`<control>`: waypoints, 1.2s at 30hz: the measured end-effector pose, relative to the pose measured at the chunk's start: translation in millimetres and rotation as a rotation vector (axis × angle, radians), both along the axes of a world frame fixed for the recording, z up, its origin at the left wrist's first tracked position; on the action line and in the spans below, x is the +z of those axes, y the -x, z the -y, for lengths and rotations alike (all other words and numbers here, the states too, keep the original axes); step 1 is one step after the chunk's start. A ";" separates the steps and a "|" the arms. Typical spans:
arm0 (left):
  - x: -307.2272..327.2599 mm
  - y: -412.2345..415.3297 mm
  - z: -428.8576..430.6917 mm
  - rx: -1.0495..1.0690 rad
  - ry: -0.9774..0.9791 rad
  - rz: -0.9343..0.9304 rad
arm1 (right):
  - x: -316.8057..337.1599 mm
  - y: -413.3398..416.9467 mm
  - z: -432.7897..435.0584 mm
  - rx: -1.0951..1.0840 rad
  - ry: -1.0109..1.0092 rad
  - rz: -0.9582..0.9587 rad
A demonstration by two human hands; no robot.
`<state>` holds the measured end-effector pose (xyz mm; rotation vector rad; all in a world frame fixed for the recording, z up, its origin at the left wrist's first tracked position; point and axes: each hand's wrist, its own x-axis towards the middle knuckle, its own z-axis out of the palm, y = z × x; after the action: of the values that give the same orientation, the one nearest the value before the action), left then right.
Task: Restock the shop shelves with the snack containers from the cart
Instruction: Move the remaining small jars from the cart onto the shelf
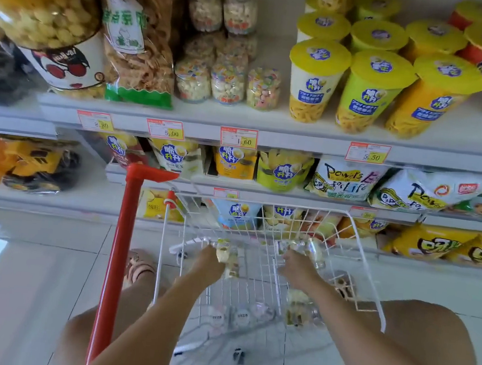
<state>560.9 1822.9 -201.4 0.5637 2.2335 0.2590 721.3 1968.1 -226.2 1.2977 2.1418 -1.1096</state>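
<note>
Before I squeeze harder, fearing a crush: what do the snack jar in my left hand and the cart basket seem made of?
Snack jar: probably clear glossy plastic; snacks show through. Cart basket: apparently white-coated metal wire; thin rods form an open grid.

We are looking from the head camera forward and down, standing near the shelves point(297, 143), the cart point(290, 207) directly below us.
</note>
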 end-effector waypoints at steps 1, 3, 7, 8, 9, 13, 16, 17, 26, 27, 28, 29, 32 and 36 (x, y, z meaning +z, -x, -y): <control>-10.2 0.4 -2.3 0.009 0.031 0.007 | -11.5 3.6 3.1 -0.011 0.041 -0.015; -27.4 1.3 -7.6 0.014 0.071 -0.013 | -32.1 12.0 9.5 -0.007 0.116 -0.044; -57.2 4.4 -19.2 0.114 0.082 0.000 | -66.3 31.9 19.8 0.068 0.183 -0.090; -63.3 4.3 -21.2 0.120 0.097 -0.001 | -72.1 38.9 20.7 0.091 0.179 -0.096; -69.0 4.5 -23.5 0.132 0.109 -0.005 | -76.9 47.1 20.7 0.117 0.164 -0.109; -89.4 4.0 -29.2 0.248 0.101 0.010 | -92.8 78.5 20.9 0.243 0.152 -0.135; -98.6 9.3 -37.6 0.295 0.185 0.028 | -103.5 90.8 24.8 0.319 0.183 -0.075; -101.0 11.5 -38.9 0.304 0.206 0.035 | -105.9 92.9 27.2 0.317 0.175 -0.060; -104.2 13.2 -37.1 0.144 0.263 0.049 | -102.0 78.0 36.6 0.099 0.167 -0.235; -102.0 12.1 -34.7 0.151 0.248 0.064 | -97.9 73.9 33.0 0.077 0.193 -0.251; -101.3 10.1 -31.3 0.153 0.238 0.094 | -93.6 69.1 29.5 0.061 0.207 -0.254; -100.9 7.2 -27.2 0.170 0.218 0.134 | -89.3 63.9 25.3 0.046 0.205 -0.252; -96.5 -1.8 -16.9 0.283 0.155 0.244 | -72.4 48.1 9.1 -0.028 0.141 -0.239; -64.9 -4.6 -17.1 0.304 0.013 0.193 | -32.6 29.7 -15.3 -0.183 0.093 -0.322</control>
<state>565.5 1840.0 -266.2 0.1798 2.1245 0.4345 691.7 1983.4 -258.8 1.3708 2.1920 -1.5673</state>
